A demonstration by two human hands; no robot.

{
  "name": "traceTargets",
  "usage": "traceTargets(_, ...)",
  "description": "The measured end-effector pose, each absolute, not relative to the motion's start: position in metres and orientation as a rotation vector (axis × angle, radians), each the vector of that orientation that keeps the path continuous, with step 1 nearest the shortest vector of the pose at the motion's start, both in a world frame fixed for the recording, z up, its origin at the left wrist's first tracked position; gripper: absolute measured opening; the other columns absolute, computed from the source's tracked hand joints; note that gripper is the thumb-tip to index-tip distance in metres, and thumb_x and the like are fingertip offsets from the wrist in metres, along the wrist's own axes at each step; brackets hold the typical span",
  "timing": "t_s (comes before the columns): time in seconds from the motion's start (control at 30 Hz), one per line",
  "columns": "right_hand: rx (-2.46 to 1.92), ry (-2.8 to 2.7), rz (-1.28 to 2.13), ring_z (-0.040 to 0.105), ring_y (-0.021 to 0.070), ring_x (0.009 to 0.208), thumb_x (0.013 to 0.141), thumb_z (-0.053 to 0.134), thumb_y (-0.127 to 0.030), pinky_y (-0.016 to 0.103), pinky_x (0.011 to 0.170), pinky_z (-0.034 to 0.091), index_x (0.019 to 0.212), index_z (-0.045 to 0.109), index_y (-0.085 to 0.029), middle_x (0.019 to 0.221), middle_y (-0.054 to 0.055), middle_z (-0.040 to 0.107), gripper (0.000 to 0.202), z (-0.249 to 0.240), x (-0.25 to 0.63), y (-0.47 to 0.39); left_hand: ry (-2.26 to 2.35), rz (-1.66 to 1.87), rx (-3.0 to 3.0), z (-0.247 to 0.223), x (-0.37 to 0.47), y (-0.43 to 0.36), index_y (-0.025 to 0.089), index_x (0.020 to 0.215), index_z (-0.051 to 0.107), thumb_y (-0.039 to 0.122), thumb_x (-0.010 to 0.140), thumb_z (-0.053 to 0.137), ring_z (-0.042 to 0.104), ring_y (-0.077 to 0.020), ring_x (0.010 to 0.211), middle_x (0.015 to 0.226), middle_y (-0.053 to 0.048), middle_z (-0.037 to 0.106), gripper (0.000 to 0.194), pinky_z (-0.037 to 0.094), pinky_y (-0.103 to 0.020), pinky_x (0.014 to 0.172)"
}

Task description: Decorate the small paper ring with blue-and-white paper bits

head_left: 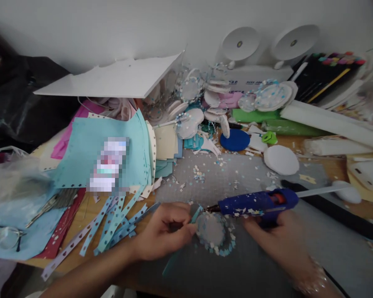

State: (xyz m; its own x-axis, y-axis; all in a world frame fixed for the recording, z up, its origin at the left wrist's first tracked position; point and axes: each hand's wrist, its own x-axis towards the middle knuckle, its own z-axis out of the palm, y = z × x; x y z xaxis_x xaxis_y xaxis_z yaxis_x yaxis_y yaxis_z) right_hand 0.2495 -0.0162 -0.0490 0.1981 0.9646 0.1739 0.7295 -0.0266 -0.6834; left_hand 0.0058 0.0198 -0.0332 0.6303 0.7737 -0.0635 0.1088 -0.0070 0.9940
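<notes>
My right hand [279, 234], slightly blurred, is wrapped round the handle of a blue hot glue gun [248, 203]. A white glue stick [317, 191] juts from the gun's back end. Its nozzle points left, just above a round whitish disc [210, 229] rimmed with small blue and white pieces. Between the thumb and fingers of my left hand [170, 227] is a thin teal strip [196, 213], its upper end near the nozzle. Whether the nozzle touches the strip or the disc, I cannot tell. The disc's left edge is close to my left fingertips.
Punched paper strips [112, 223] lie left of my left hand. A phone [108, 163] rests on teal paper sheets [77, 136]. Behind the grey cutting mat [180, 186] are decorated white discs [273, 97], a blue disc [235, 140] and a plain white disc [281, 160]. Eyeglasses [9, 236] lie far left.
</notes>
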Motion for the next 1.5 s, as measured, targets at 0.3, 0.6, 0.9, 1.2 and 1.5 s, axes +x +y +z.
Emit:
traceTargets(0.3,-1.850,-1.624,0.402,0.043,0.0130,0.032,0.069,0.060,-0.039,0.025,0.035,0.033,0.041,0.048,-0.022,0.034,-0.002,0.047,0.035,-0.060,0.253,-0.020,0.797,0.584,1.519,-0.033,0.006,0.020,0.019,0.050,0.032,0.024,0.088,0.051,0.035,-0.0105,0.054,0.055,0.004,0.034,0.043,0.026,-0.027,0.051)
traceTargets(0.6,-1.837,-1.655,0.369,0.043,0.0121,0.032,0.071,0.060,-0.038,0.024,0.036,0.032,0.041,0.047,-0.022,0.035,-0.004,0.044,0.036,-0.068,0.257,-0.023,0.774,0.593,1.522,-0.035,0.005,0.019,0.018,0.051,0.034,0.024,0.089,0.052,0.036,-0.0102,0.055,0.056,0.003,0.036,0.042,0.026,-0.026,0.052)
traceTargets(0.9,-1.773,-1.696,0.326,0.042,0.0123,0.031,0.071,0.060,-0.035,0.025,0.036,0.032,0.042,0.046,-0.023,0.034,-0.004,0.044,0.035,-0.060,0.255,-0.021,0.803,0.571,1.547,-0.036,0.005,0.020,0.019,0.050,0.035,0.025,0.088,0.051,0.035,-0.0100,0.054,0.055,0.004,0.034,0.042,0.026,-0.026,0.052)
traceTargets(1.2,-1.787,-1.662,0.324,0.043,0.0124,0.031,0.069,0.058,-0.036,0.025,0.036,0.032,0.041,0.046,-0.023,0.033,-0.004,0.044,0.033,-0.054,0.253,-0.017,0.800,0.567,1.531,-0.033,0.006,0.020,0.019,0.050,0.035,0.025,0.087,0.051,0.035,-0.0106,0.054,0.056,0.003,0.035,0.041,0.027,-0.027,0.051)
traceTargets(1.5,-1.780,-1.671,0.289,0.043,0.0130,0.031,0.070,0.062,-0.035,0.026,0.036,0.034,0.042,0.048,-0.023,0.033,-0.004,0.045,0.033,-0.055,0.254,-0.018,0.807,0.555,1.554,-0.032,0.006,0.021,0.019,0.049,0.034,0.025,0.087,0.051,0.036,-0.0107,0.055,0.055,0.003,0.034,0.042,0.027,-0.027,0.052)
